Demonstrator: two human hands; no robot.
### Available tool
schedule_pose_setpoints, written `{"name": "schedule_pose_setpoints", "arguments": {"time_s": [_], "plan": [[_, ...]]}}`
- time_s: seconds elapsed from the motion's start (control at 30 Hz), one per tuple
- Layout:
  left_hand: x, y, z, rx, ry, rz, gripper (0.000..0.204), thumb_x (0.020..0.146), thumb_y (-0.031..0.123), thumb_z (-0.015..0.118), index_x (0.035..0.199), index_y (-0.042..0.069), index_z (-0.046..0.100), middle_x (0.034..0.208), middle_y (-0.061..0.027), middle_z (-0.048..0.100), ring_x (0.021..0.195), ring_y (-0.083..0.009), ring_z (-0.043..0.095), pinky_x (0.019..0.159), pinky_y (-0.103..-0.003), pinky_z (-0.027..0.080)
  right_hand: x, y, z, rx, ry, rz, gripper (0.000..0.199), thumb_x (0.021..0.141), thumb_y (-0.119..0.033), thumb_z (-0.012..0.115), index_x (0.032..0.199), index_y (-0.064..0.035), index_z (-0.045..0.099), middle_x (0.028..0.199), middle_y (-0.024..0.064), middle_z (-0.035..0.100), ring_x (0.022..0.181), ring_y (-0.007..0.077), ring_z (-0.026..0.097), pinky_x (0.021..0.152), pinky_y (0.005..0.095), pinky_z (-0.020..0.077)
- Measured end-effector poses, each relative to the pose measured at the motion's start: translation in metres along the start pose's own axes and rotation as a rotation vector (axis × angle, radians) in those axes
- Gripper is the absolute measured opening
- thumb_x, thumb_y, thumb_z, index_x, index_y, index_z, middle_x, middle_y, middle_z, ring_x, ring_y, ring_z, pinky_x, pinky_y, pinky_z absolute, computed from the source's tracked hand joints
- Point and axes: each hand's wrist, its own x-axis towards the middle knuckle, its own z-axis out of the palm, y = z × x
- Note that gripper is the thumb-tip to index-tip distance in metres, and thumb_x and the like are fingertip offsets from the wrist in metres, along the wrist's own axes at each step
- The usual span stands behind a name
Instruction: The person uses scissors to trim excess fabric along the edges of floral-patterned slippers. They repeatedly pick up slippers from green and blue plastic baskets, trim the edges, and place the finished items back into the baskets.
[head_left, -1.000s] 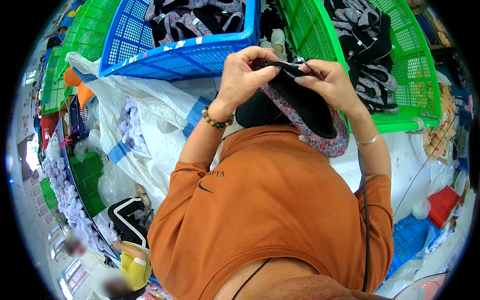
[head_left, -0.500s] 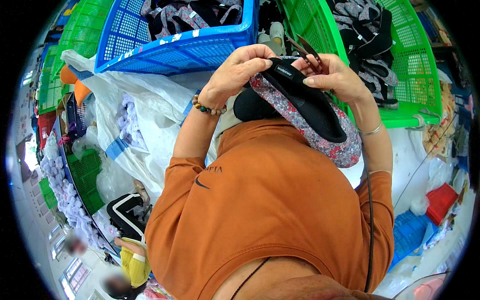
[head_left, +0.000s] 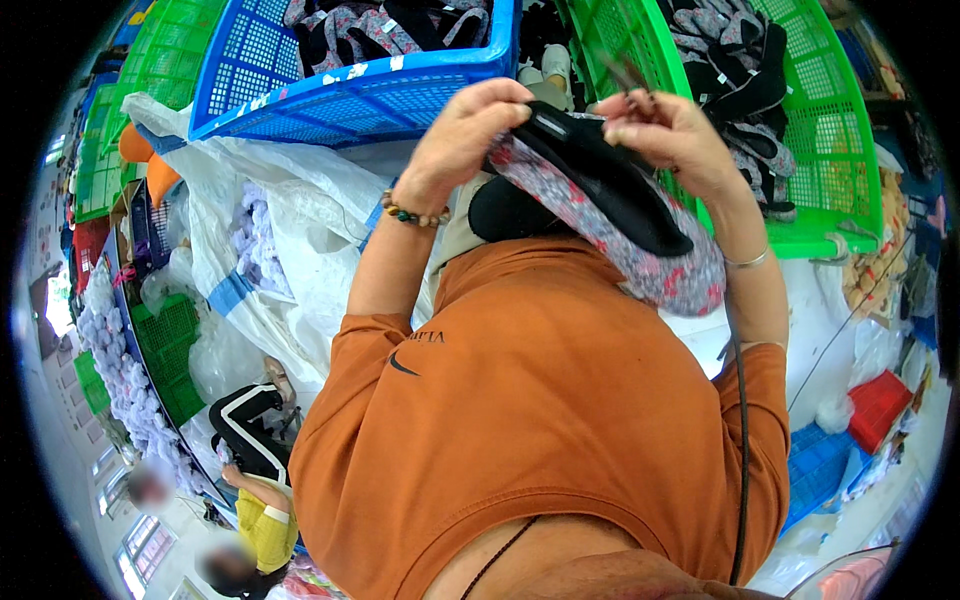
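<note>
A floral slipper (head_left: 672,283) with a black lining hangs slanted in front of my chest, its opening facing up and its rounded end toward my right forearm. My left hand (head_left: 462,135) pinches its upper heel end between thumb and fingers. At the slipper's far edge, my right hand (head_left: 680,145) is closed around dark scissors (head_left: 630,85), whose blades are blurred and point away from me. The thumb of that hand lies close to the lining; whether it touches, I cannot tell. A black rounded piece (head_left: 510,210) rests on my lap beneath the slipper.
Ahead stands a blue crate (head_left: 360,100) of floral slippers; a green crate (head_left: 820,170) with more is at right. White plastic sheeting (head_left: 310,200) spreads to the left. A seated person in a yellow top (head_left: 266,530) is at lower left. A black cord (head_left: 741,440) runs down my right side.
Both hands and the slipper have shifted slightly away from me, and the slipper has tilted a little. The scissors stay in my right hand and have moved slightly, now blurred.
</note>
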Motion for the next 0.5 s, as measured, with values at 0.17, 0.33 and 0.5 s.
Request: {"name": "schedule_pose_setpoints", "arguments": {"time_s": [0.17,0.33,0.5], "plan": [[0.003,0.037,-0.090,0.023,0.558,0.319,0.018,0.084,0.011,0.058,0.097,0.000,0.061,0.090,-0.0048,0.060,0.082,-0.0117,0.055,0.075,-0.025,0.045,-0.005,0.006,-0.073,0.187,0.452,-0.378,0.023,0.086,-0.011,0.060,0.105,0.0012,0.060,0.077,-0.0019,0.060,0.049,-0.0012,0.033,0.042,0.0150,0.0235],[0.000,0.036,-0.128,-0.393,0.850,0.543,0.018,0.088,0.011,0.055,0.104,0.001,0.057,0.101,-0.0063,0.059,0.087,-0.0126,0.056,0.075,-0.025,0.046,-0.003,0.029,-0.101,0.378,0.550,-0.406,0.022,0.087,-0.006,0.057,0.107,0.0022,0.058,0.080,0.0016,0.061,0.047,-0.0012,0.033,0.039,0.0145,0.0233],[-0.001,-0.025,-0.054,0.251,0.488,0.304,0.016,0.086,0.011,0.060,0.100,0.004,0.062,0.092,-0.0056,0.064,0.087,-0.0115,0.056,0.076,-0.026,0.044,0.014,0.070,-0.091,0.262,0.489,-0.245,0.023,0.085,-0.012,0.059,0.105,0.0003,0.061,0.076,-0.0019,0.059,0.047,-0.0015,0.034,0.039,0.0153,0.0226]]}}
